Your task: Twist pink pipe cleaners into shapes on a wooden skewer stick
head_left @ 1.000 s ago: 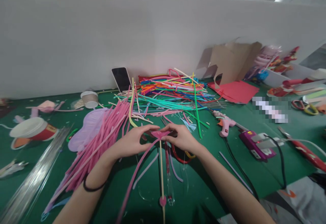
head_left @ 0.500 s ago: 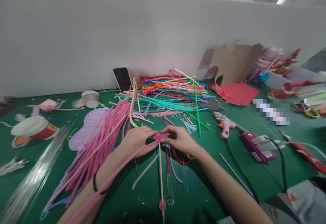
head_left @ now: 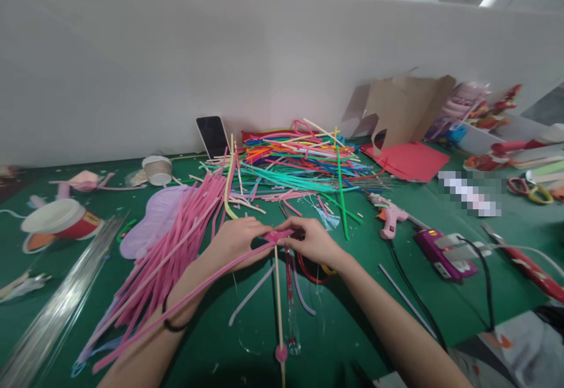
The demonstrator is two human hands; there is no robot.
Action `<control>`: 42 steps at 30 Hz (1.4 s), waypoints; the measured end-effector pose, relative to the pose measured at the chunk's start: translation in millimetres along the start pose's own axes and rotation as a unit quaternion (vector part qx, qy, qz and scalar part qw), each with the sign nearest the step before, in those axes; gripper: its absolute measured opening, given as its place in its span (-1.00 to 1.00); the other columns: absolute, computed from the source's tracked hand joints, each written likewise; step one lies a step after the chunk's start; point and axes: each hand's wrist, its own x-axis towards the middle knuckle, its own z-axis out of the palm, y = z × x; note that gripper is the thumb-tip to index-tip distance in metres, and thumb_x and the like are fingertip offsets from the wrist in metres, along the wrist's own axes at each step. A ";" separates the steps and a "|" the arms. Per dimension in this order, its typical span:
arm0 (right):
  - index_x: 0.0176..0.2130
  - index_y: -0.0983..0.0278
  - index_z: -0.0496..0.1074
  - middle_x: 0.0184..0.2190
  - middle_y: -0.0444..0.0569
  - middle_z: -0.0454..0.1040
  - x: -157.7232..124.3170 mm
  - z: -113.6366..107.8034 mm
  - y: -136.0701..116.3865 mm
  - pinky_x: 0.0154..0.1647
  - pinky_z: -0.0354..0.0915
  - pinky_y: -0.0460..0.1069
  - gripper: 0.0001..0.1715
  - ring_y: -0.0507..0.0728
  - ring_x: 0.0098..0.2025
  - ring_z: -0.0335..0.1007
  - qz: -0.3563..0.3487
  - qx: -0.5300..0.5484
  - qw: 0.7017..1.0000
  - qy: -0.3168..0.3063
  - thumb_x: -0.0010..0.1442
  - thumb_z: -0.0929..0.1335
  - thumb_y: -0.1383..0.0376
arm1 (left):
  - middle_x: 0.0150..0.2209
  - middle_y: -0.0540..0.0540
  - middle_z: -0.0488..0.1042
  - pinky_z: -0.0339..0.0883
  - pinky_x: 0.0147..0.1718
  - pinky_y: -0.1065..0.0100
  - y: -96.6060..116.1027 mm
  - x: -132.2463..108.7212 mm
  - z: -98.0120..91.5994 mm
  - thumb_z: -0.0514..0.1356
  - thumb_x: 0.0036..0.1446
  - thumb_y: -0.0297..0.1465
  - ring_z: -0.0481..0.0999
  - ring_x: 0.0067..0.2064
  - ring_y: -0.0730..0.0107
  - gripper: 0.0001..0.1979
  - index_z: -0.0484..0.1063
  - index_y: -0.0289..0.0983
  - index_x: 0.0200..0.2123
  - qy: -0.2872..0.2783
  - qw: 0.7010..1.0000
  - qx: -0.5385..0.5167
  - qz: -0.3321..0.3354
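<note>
Between both hands I pinch a pink pipe cleaner (head_left: 207, 280), wound into a small flat shape at the top of a thin wooden stick (head_left: 278, 300). My left hand (head_left: 240, 241) closes on the shape from the left, and the long tail runs down across my left forearm. From the right, the fingers of my right hand (head_left: 312, 242) grip the same pink shape. Lower on the stick sits a round pink piece (head_left: 281, 353). Red-handled scissors (head_left: 308, 271) lie partly hidden under my right hand, beside a clear-and-red slim tool (head_left: 291, 311).
Pink pipe cleaners (head_left: 176, 258) lie piled at left near a lilac mat (head_left: 154, 217). A multicoloured heap (head_left: 295, 159) spreads at the back by a phone (head_left: 212, 135). At right are a pink glue gun (head_left: 391, 217) and a purple power strip (head_left: 440, 256) with cords.
The pipe cleaner's long tail has shifted, and its free end now shows at lower left. Both hands stay almost where they were, still pinching the pink shape.
</note>
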 end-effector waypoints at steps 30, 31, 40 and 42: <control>-0.19 0.28 0.42 -0.34 -0.06 0.54 0.7 -16.7 8.4 -0.29 0.34 -0.06 -0.63 0.06 -0.33 0.47 0.034 0.096 0.991 -0.086 0.09 0.44 0.10 | -0.38 -0.10 0.59 0.48 -0.31 0.25 -18.8 -12.1 -53.0 0.31 0.00 -0.20 0.56 -0.34 0.24 -0.78 0.58 -0.24 -0.38 0.154 0.882 -0.363 -0.258; -0.21 0.29 0.41 -0.37 -0.07 0.53 0.7 -15.8 7.9 -0.30 0.34 -0.06 -0.64 0.05 -0.35 0.46 0.038 0.109 0.990 -0.080 0.11 0.43 0.08 | -0.42 -0.10 0.57 0.47 -0.34 0.27 -13.7 -9.2 -48.8 0.30 0.03 -0.21 0.54 -0.38 0.29 -0.78 0.57 -0.26 -0.40 0.180 0.871 -0.379 -0.255; -0.16 0.30 0.42 -0.43 -0.09 0.53 2.7 -13.5 7.4 -0.35 0.34 -0.08 -0.60 0.03 -0.41 0.47 0.079 0.113 0.989 -0.048 0.11 0.42 0.07 | -0.46 0.01 0.46 0.33 -0.44 0.46 -0.6 -7.2 -61.1 0.23 0.13 -0.26 0.40 -0.48 0.51 -0.81 0.51 -0.28 -0.31 0.377 0.846 -0.271 -0.263; -0.14 0.31 0.43 -0.46 -0.10 0.53 3.3 -13.2 8.2 -0.39 0.36 -0.08 -0.59 0.02 -0.46 0.47 0.093 0.124 0.987 -0.048 0.12 0.41 0.07 | -0.39 -0.02 0.50 0.33 -0.39 0.44 -0.2 -9.0 -69.5 0.22 0.12 -0.26 0.44 -0.43 0.47 -0.72 0.47 -0.27 -0.13 0.366 0.872 -0.145 -0.290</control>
